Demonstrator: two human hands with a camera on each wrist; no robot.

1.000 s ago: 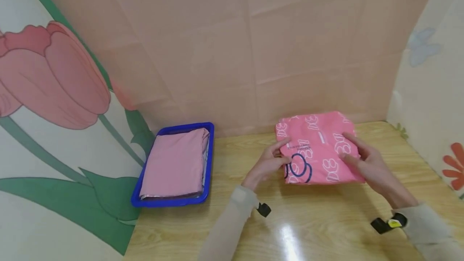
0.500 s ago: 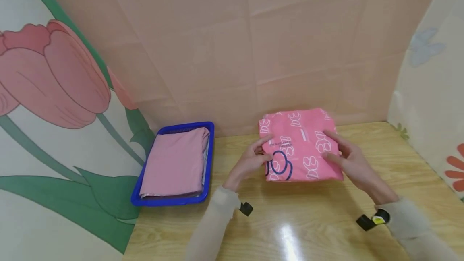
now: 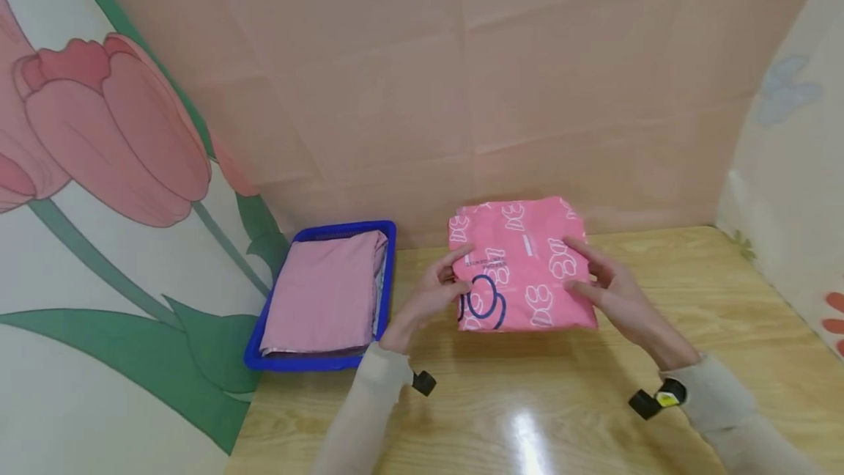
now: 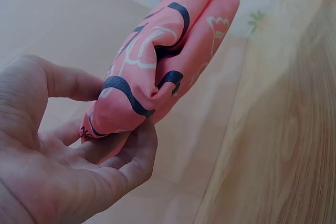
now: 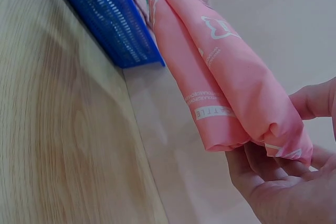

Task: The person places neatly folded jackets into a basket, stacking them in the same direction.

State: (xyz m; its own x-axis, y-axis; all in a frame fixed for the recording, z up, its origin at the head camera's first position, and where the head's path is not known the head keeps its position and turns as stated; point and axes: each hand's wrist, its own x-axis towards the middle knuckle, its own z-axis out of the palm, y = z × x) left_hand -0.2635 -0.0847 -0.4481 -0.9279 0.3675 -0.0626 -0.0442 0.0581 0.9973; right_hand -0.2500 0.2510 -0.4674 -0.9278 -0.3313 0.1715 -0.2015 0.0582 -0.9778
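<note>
A folded pink cloth (image 3: 521,270) with white outline prints, dark blue rings and small lettering is held up over the table in the head view. My left hand (image 3: 435,288) grips its left edge, thumb on the near face and fingers behind and below. At the opposite edge my right hand (image 3: 613,288) pinches it the same way. The left wrist view shows the folded layers of the cloth (image 4: 152,72) between thumb and fingers. Seen from the right wrist, the cloth (image 5: 226,72) is a thick double roll, with fingers curled under its end.
A blue plastic basket (image 3: 316,365) stands to the left on the wooden table (image 3: 461,416), holding a stack of folded fabric with a light pink piece (image 3: 323,292) on top. A pink-beige backdrop (image 3: 395,94) rises behind, and flower-printed panels flank both sides.
Both hands have carried the folded pink cloth leftward, closer to the blue basket. Their hold on its two edges looks the same. The head view has shifted slightly.
</note>
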